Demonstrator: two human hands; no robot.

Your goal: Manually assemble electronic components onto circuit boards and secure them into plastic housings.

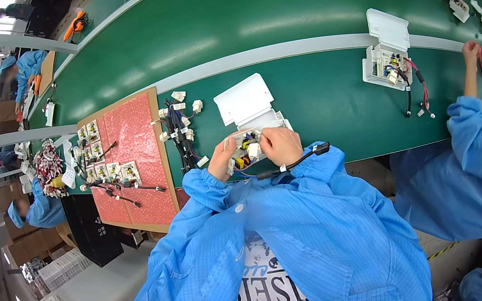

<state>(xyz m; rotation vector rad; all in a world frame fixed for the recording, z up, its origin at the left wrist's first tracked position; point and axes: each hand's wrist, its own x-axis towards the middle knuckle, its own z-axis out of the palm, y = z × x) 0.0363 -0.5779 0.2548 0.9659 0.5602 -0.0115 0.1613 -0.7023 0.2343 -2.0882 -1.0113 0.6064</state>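
Note:
In front of my chest, a small circuit board (pixel 244 145) with yellow and dark parts is held between both hands. My left hand (pixel 221 160) is closed on its left edge. At its right side my right hand (pixel 280 145) is closed, with the fingertips beside a white connector (pixel 254 151); exactly what they pinch is partly hidden. A black cable (pixel 294 164) runs from under the board past my right wrist. Just beyond my hands lies an opened white plastic case, its lid (pixel 243 100) tilted back and its base (pixel 274 120) partly covered by my right hand.
Black cables with white connectors (pixel 176 126) lie left of the case. Further left, pink bubble wrap (pixel 145 166) on cardboard carries several circuit boards (pixel 112 170). To the right sits another open white case (pixel 385 66) with wires; a co-worker's hand (pixel 470 51) is beyond it.

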